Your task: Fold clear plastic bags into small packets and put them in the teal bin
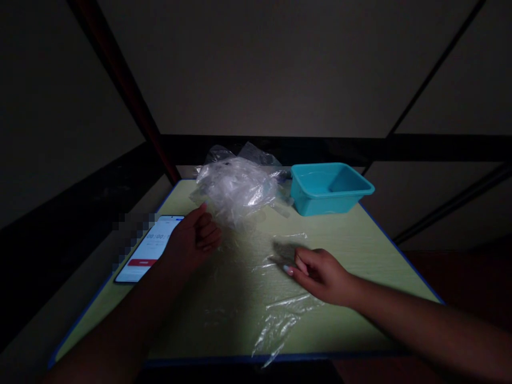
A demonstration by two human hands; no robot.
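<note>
A thin clear plastic bag point(280, 320) lies spread over the table, its creases shining down to the near edge. At its right side is my right hand point(322, 273), with curled fingers and the thumb pressed in, closed on the film. My left hand point(202, 234) is closed, raised at the bag's far left; what its fingers hold, if anything, is hidden. Just beyond that hand sits a heaped pile of crumpled clear plastic bags point(240, 184). The film is so transparent that its left border is hard to make out.
A turquoise plastic tub point(328, 205) stands at the back right of the light green table point(360, 325), which has a blue edge. At the left lies a phone point(146, 253) with a timer on screen, partly covered by my left forearm. A wall point(272, 69) rises behind.
</note>
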